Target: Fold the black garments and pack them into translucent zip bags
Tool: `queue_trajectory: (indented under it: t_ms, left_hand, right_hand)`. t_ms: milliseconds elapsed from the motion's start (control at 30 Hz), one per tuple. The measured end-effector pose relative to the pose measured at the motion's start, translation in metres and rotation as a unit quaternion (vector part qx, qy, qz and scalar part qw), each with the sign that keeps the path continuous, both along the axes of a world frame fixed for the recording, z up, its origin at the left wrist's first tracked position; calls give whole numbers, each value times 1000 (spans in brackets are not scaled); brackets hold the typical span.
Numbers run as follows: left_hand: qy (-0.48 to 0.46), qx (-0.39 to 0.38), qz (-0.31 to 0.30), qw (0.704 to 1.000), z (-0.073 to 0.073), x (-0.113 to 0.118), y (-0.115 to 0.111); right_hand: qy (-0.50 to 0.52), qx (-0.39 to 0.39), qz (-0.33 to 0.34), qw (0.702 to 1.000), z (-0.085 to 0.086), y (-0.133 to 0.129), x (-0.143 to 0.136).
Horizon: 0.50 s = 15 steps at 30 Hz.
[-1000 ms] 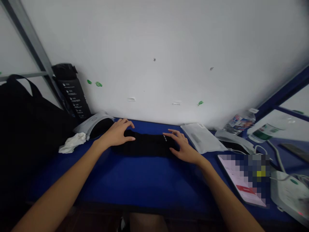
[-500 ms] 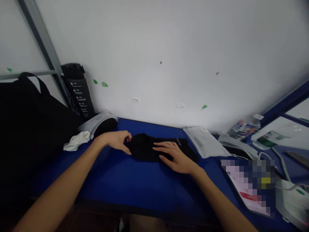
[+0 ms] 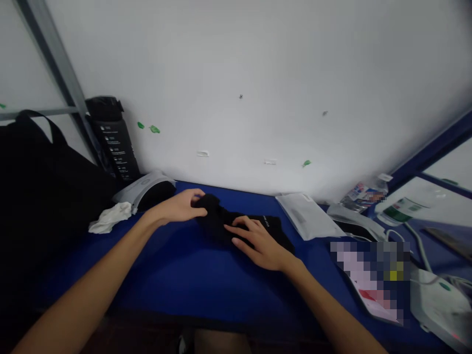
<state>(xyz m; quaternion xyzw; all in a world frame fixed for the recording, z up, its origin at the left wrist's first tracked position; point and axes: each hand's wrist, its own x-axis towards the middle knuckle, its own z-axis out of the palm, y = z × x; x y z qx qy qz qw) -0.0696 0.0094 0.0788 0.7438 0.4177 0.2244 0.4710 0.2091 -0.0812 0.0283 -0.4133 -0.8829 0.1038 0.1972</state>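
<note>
A folded black cloth piece [image 3: 211,223] with small white lettering near its right end lies on the blue tabletop [image 3: 177,280]. Its left end is bunched and raised, pinched between the thumb and fingers of my left hand [image 3: 180,205]. On the middle of the cloth rests my right hand [image 3: 262,245], fingers apart and slightly bent, pressing from above. It covers part of the fabric, so the exact kind of garment cannot be made out.
At the left are a black bag [image 3: 47,196], a black bottle [image 3: 114,142], a pouch [image 3: 145,191] and crumpled white tissue [image 3: 110,217]. To the right lie a white packet [image 3: 309,216], clear plastic bottles [image 3: 365,194], a phone [image 3: 368,290] and a white device [image 3: 438,300]. A wall stands behind.
My left hand has closed on the cloth's left end and lifted it slightly, bunching it. My right hand stays on the cloth, its fingers a little more bent. The view has shifted slightly.
</note>
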Motion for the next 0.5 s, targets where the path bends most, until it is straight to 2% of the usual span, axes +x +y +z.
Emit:
queue_trajectory:
  t_ms: [100, 167, 233, 300, 367, 433, 500]
  left_hand:
    - [-70, 100, 24, 992, 3, 19, -11]
    - [-51, 184, 13, 981, -5, 35, -21]
    - [9, 270, -55, 961, -20, 49, -32]
    - [85, 339, -127, 928, -35, 58, -41]
    - [137, 378, -157, 902, -44, 63, -47]
    - [144, 383, -156, 899, -44, 64, -49]
    - [114, 355, -140, 917, -38, 64, -50]
  right_hand:
    - [35, -27, 46, 998, -3, 0, -8]
    - [97, -15, 46, 994, -7, 6, -5]
    - [175, 31, -16, 984, -9, 12, 5]
    - [243, 81, -116, 960, -8, 18, 19]
    - [274, 95, -154, 945, -5, 20, 30]
    - [274, 82, -109, 952, -1, 19, 35]
    - [237, 55, -33, 969, 0, 17, 33]
